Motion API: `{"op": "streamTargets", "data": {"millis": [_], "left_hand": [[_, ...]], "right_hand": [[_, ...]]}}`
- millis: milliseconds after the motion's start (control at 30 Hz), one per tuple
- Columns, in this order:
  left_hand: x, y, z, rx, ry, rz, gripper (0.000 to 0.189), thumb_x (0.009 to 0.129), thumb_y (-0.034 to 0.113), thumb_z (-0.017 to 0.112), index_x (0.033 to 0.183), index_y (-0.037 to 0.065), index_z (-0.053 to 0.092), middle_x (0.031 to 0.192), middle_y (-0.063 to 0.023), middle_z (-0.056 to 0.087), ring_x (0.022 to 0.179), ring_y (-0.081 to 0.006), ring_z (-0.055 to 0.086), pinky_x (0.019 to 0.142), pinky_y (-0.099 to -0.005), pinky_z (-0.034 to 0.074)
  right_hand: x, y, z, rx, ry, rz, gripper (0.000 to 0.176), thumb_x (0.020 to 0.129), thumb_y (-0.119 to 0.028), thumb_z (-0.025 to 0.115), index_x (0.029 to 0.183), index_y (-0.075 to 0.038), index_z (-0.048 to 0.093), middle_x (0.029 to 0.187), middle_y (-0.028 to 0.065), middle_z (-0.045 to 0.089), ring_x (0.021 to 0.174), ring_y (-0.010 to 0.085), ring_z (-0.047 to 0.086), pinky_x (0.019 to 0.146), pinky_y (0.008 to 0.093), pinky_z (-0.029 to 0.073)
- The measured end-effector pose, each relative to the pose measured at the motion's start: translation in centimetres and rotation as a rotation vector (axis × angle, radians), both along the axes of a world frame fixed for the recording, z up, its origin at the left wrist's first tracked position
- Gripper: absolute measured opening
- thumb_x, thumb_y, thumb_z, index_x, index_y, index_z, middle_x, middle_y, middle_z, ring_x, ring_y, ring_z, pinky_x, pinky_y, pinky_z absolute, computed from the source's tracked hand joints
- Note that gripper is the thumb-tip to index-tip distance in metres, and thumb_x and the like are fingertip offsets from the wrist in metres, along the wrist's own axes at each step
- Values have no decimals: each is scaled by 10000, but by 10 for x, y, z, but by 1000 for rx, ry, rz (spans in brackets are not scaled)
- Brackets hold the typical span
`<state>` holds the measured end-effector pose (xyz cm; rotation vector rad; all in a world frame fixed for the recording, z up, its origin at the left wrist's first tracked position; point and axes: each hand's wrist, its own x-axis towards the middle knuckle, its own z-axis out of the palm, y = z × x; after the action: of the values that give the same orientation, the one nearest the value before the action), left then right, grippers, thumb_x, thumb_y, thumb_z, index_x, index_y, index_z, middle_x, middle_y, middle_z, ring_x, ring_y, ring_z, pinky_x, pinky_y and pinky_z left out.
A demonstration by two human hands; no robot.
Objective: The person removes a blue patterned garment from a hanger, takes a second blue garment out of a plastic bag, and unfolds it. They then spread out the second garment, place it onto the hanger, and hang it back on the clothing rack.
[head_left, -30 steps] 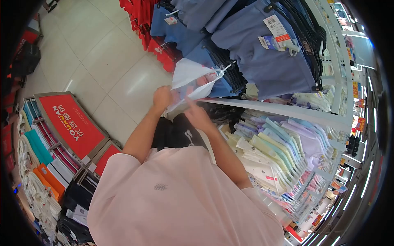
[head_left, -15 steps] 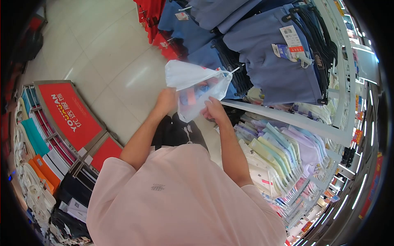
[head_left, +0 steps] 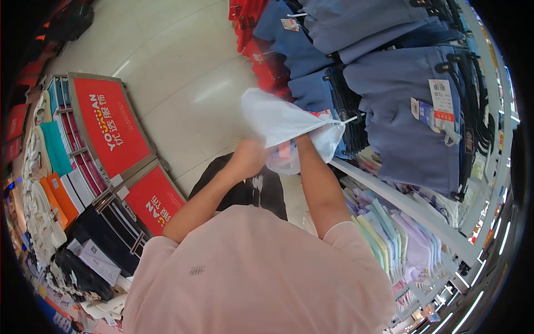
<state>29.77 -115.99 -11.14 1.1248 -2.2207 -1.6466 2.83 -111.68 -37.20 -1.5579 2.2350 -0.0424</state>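
Note:
A white, partly see-through plastic bag (head_left: pixel 278 119) hangs in front of me, with something pink and red showing through it. One corner of the bag is by the tip of a white rack prong on the right. My left hand (head_left: pixel 248 158) is closed on the bag's left edge. My right hand (head_left: pixel 304 142) reaches into or behind the bag; its fingers are hidden by the plastic, and only the wrist and forearm show clearly.
Blue-grey garments (head_left: pixel 389 111) with tags hang at the right, red garments (head_left: pixel 267 67) behind the bag. Pastel clothes (head_left: pixel 389 228) hang lower right. Red signs (head_left: pixel 105 122) top a display with slippers (head_left: pixel 39 183) at the left. Pale floor tiles (head_left: pixel 183 61) lie ahead.
My right hand has moved from the bag's lower outer side up into or behind it. The bag's mouth is spread wider. The view has shifted, so the bag appears further right.

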Motion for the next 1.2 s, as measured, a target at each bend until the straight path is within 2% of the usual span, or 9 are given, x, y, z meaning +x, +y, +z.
{"op": "streamTargets", "data": {"millis": [33,133,333,433,533,600,733,933,1200], "left_hand": [[0,-1,8,20,53,46,319,1002,245,537,944,-39,669,775,-275,617,738,-462,590,719,-478,486],[0,-12,23,153,-45,-55,296,994,206,525,1040,-70,621,978,-323,636,931,-503,593,818,-509,473],[1,-15,-14,182,-26,115,323,1013,237,489,1030,-53,630,923,-317,641,873,-497,608,778,-513,479],[-3,-17,-31,141,114,190,420,1045,283,500,917,-85,655,685,-109,642,656,-168,613,646,-356,508],[-6,-20,-33,143,106,163,422,1044,286,498,919,-82,661,696,-109,657,651,-175,627,642,-344,516],[-7,-25,-23,218,67,147,415,1042,281,498,927,-81,666,700,-114,665,658,-185,640,646,-351,519],[-12,-24,-25,116,38,-14,383,1031,258,496,942,-66,680,724,-161,683,662,-246,666,661,-387,529],[-24,-24,24,75,47,-121,311,990,224,525,962,-45,680,764,-242,663,699,-389,651,693,-457,513],[-13,-23,-4,74,15,16,314,985,224,522,946,-44,682,759,-240,671,701,-366,684,701,-454,525]], "right_hand": [[0,-1,-3,40,-9,-3,444,930,-235,603,1328,-39,609,1288,193,650,1211,354,594,1050,467,442],[-2,-5,-11,122,-29,5,445,927,-238,602,1329,-48,611,1301,187,645,1238,361,573,1073,472,417],[-9,5,-34,133,-43,36,449,922,-246,600,1332,-64,614,1326,176,637,1291,377,531,1120,482,366],[3,22,-29,-167,-68,-3,526,898,-328,610,1340,-45,590,1319,206,629,1256,414,558,1101,498,387],[37,36,6,-327,67,107,510,917,-334,600,1377,-113,584,1409,186,576,1301,399,527,1131,519,348],[63,30,82,103,-63,5,567,912,-366,606,1416,-113,542,1442,185,546,1324,402,505,1139,545,323],[78,29,80,314,-30,-133,630,895,-389,628,1442,-104,506,1476,189,510,1360,398,464,1146,563,298],[67,23,27,-15,-51,-209,656,866,-378,662,1435,-92,509,1486,193,496,1382,392,437,1148,565,286],[60,34,8,-342,-53,-243,692,827,-364,707,1426,-76,513,1499,199,476,1410,385,400,1152,568,271]]}}
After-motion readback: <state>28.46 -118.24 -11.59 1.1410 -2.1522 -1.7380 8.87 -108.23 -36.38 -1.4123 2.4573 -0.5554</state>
